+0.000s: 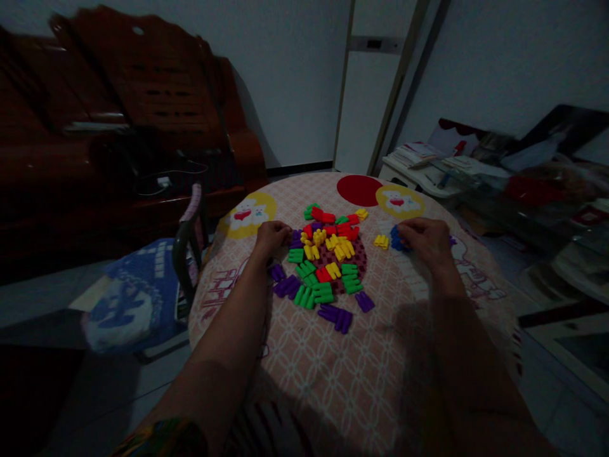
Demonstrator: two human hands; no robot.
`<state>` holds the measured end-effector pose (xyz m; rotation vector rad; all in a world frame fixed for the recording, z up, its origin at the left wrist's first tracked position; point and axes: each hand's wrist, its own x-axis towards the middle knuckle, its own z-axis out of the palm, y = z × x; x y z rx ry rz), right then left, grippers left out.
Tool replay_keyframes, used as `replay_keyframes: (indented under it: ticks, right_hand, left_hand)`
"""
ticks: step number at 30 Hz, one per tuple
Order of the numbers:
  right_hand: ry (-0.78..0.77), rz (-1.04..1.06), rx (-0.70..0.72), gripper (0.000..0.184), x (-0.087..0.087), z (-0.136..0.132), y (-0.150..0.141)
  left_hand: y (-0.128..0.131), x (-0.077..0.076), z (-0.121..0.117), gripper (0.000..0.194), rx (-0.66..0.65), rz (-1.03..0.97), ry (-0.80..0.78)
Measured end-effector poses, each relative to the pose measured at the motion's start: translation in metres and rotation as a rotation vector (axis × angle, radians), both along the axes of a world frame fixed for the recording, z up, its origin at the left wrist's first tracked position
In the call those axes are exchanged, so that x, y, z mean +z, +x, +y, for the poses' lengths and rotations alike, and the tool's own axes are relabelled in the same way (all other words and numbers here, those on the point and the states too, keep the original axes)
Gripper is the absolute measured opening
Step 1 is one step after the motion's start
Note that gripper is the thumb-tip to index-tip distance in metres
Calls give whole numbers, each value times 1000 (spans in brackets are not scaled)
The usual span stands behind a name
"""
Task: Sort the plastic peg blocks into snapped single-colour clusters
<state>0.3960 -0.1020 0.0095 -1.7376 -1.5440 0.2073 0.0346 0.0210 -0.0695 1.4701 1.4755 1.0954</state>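
Observation:
Many bullet-shaped plastic building blocks lie heaped in the middle of a round table. My right hand is closed on a blue building block at the right of the heap, its fingertips partly covering it. A yellow block lies just left of that. On the heap's left side, my left hand has its fingers drawn together, touching or right beside a purple block; whether it grips anything is hidden. Green blocks, red blocks and a yellow cluster lie between the hands.
Purple blocks are scattered toward the near side. A patterned cloth covers the table. To the left stands a chair with a blue cushion, and behind it a wooden bench. Papers and clutter fill a side table at the right.

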Motion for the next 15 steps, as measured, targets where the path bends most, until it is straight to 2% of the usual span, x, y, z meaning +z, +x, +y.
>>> replay_keyframes:
  ticks: [3, 5, 7, 10, 13, 15]
  right_hand:
    - [-282, -194, 558, 27, 13, -17, -68]
    - [-489, -416, 773, 30, 16, -33, -106]
    - [-626, -625, 827, 30, 14, -49, -135]
    - [-677, -821, 800, 36, 4, -64, -160]
    - [-647, -844, 792, 23, -4, -65, -163]
    - [-624, -748, 830, 17, -2, -59, -152]
  left_hand:
    - [-1, -3, 2, 10, -16, -13, -8]
    - [-2, -5, 3, 10, -29, -23, -10]
    - [-3, -7, 5, 9, -38, -32, -10]
    - [-5, -8, 6, 9, -43, -52, -22]
    - [-5, -8, 5, 10, -52, -51, -29]
    - [-4, -7, 4, 11, -48, -43, -24]
